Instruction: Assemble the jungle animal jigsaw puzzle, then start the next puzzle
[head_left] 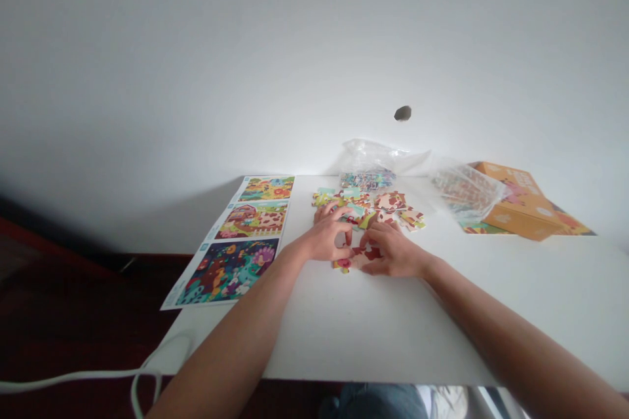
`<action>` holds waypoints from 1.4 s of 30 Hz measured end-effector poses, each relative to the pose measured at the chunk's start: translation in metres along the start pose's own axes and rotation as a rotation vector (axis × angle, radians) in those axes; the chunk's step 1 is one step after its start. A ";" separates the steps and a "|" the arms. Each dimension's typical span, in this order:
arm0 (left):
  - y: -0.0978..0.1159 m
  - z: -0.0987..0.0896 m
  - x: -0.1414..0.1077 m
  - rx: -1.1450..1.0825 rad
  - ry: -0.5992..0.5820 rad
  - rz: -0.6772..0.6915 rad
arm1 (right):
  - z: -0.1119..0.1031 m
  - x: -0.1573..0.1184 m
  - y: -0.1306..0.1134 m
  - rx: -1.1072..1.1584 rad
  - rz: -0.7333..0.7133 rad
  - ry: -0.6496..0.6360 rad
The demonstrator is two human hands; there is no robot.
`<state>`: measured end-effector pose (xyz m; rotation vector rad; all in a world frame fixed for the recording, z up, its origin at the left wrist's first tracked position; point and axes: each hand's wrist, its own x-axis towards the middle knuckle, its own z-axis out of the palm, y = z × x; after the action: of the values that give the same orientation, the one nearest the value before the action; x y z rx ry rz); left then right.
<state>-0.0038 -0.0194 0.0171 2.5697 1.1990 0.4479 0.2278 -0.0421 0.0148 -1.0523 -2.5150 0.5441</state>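
Note:
Several jigsaw puzzle pieces [367, 253] with red-brown cow patches lie on the white table between my hands, and a piece with a pink patch [343, 263] sits at their near left corner. My left hand [327, 236] curls around the left side, its thumb and forefinger pinching at the pieces' edge. From the other side, the bent fingers and thumb of my right hand [393, 252] grip the cow-patched pieces. Parts of these pieces are hidden under the fingers. Just beyond both hands, loose puzzle pieces [390, 201] lie in an overlapping heap.
A picture sheet [209, 236] with three scenes lies on the left. Behind the heap is a clear bag of pieces [368, 179]; another bag [466, 190] rests against an orange box [521, 200] on the right. A white cable [83, 376] hangs by the table's left front corner.

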 end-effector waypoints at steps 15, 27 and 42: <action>-0.001 -0.006 0.002 -0.100 0.057 0.152 | -0.028 -0.007 0.000 0.045 -0.150 0.130; -0.001 -0.002 -0.001 -0.048 0.017 0.102 | -0.018 -0.005 -0.009 0.043 -0.212 -0.104; -0.002 -0.001 -0.001 -0.040 0.016 0.104 | -0.020 -0.004 -0.013 0.105 -0.213 -0.031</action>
<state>-0.0057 -0.0187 0.0171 2.6077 1.0547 0.5101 0.2316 -0.0492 0.0377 -0.7330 -2.5541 0.6257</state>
